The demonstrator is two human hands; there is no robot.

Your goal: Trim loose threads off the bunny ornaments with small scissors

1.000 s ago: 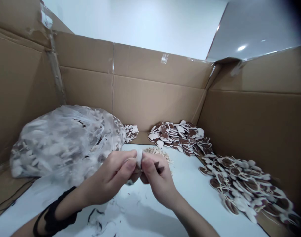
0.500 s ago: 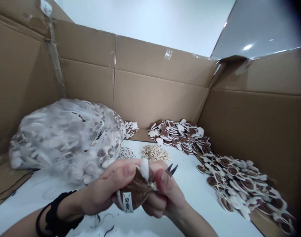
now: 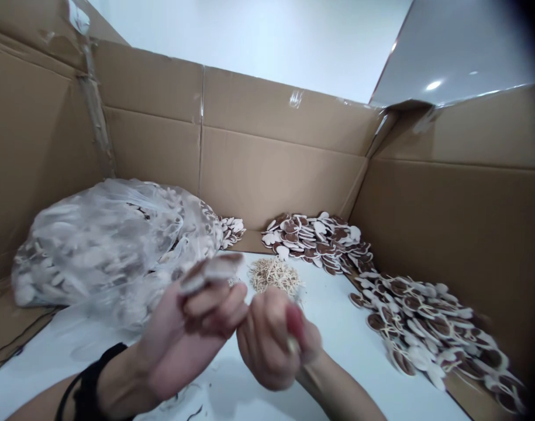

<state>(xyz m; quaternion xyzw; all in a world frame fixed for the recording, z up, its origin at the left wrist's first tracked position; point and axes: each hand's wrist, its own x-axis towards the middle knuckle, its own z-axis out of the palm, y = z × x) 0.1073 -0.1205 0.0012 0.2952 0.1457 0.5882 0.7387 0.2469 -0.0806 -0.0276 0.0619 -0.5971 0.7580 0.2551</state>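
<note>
My left hand is closed around a brown and white felt-like fabric piece. The piece is blurred, pointing up and right from the fingers, its edge turned towards me. Beside it, my right hand is curled into a fist, its knuckles close to the left fingers. Within that fist is a two-pointed dark tool, mostly hidden now; a small pale spot shows by the thumb. Both hands are above the white tabletop, smeared by motion.
A large clear plastic bag full of pale and brown pieces lies at left. Behind my hands is a heap of cream strands. Brown-and-white pieces are piled at the back and right. Cardboard walls surround the table.
The fabric piece, earlier held between both hands with a "Smile" label facing me, is now in my left hand alone, raised and turned. My right hand has rolled into a fist, hiding the tool's points.
</note>
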